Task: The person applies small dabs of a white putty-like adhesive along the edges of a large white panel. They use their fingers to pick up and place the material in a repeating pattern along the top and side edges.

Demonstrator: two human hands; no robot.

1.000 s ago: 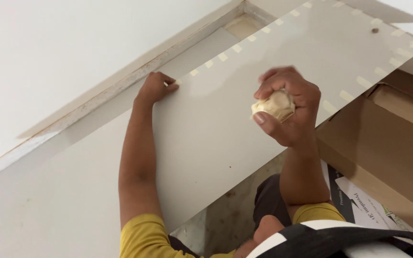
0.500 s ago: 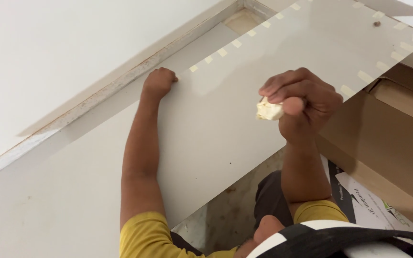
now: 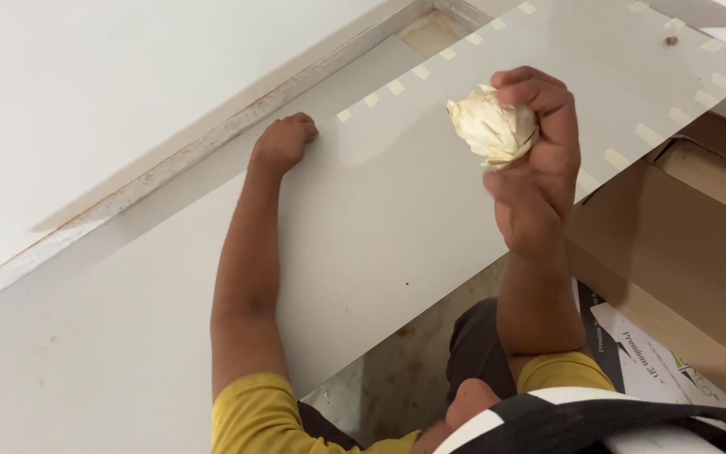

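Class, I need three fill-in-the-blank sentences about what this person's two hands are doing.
1. The right hand grips a crumpled cream ball of ____.
2. The left hand rests on the edge of the flat ____ panel.
3. The person's sleeves are ____.

Missing words: tape; white; yellow

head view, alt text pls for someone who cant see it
The right hand grips a crumpled cream wad of tape above a white panel. The left hand presses the panel's far edge, beside short tape strips.
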